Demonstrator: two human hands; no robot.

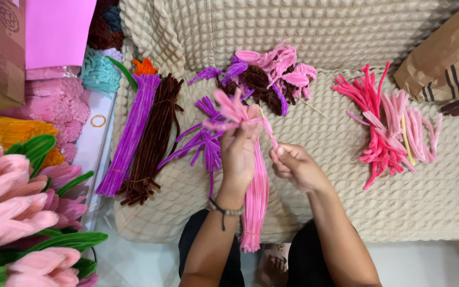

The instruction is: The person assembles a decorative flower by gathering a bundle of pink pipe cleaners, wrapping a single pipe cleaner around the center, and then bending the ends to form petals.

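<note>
My left hand (238, 151) is raised over a cream waffle-textured blanket (346, 175) and grips a half-formed pink pipe-cleaner flower (233, 109) with petals sticking up. My right hand (295, 166) sits just right of it, pinching a single pink pipe cleaner (268, 133) that runs up to the flower. A long bundle of pink pipe cleaners (256, 204) lies under my hands, reaching toward my lap. Loose purple pipe cleaners (204, 143) spread out left of the left hand.
Purple (131, 135) and brown (152, 141) bundles lie at left. Finished pink, purple and brown pieces (269, 74) are heaped at the back. Bent pink pieces (389, 130) sit at right near a brown paper bag (447, 58). Pink pipe-cleaner tulips (17, 212) fill the lower left.
</note>
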